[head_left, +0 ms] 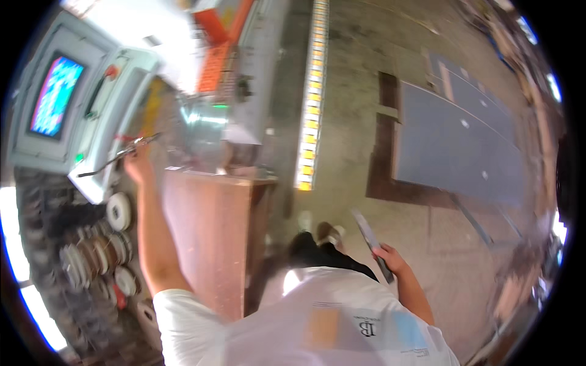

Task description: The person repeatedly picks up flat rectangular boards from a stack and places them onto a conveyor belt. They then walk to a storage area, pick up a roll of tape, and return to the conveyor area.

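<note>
My left hand is stretched far forward and wraps round a metal air blow gun, blurred, with a long thin nozzle that bends at its tip. It is held in front of the control panel of a machine. Down at my right side, my right hand grips a narrow flat grey board strip, which slants up and away to the left. The fingers close round the strip's lower part.
A brown wooden cabinet stands by my left arm, below the machine's orange guard. Rolls of edge tape are stacked at left. A yellow-and-white roller track runs ahead. Large grey panels lie stacked at right.
</note>
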`<state>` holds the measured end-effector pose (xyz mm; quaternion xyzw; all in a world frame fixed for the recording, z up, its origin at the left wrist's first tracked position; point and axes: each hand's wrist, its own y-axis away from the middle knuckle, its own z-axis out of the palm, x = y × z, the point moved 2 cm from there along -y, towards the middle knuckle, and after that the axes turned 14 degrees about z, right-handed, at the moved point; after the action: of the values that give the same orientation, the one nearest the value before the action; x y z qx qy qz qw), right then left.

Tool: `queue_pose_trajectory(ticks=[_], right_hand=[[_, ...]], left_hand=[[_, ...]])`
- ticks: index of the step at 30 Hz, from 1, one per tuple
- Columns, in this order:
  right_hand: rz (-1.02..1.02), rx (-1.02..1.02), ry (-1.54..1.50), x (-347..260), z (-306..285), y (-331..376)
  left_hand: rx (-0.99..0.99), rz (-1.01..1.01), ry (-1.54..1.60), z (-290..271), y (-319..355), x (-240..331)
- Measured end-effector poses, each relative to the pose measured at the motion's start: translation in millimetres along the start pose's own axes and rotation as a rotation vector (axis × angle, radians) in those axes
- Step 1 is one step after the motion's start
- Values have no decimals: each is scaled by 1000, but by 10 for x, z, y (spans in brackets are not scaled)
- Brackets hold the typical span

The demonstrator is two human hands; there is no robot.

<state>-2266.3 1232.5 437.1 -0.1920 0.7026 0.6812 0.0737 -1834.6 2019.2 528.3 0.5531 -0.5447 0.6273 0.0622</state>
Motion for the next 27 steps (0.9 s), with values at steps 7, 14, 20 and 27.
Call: queue_pose_trajectory(ticks=[7,14,20,27], right_hand=[[-18,27,-311,-505,-102,295],[-144,-157,-365,-757,-617,72],[-144,-347,-467,-759,-1441,-303],[-606,-42,582,-751,-2986,-987]], left_hand=[[98,-16,-481,811,1092,1083],[-1045,-615,373,2523,4163,3224],[-991,-1017,683,3973,5898,4024],[-290,-1372,569,5046,7398,4318]])
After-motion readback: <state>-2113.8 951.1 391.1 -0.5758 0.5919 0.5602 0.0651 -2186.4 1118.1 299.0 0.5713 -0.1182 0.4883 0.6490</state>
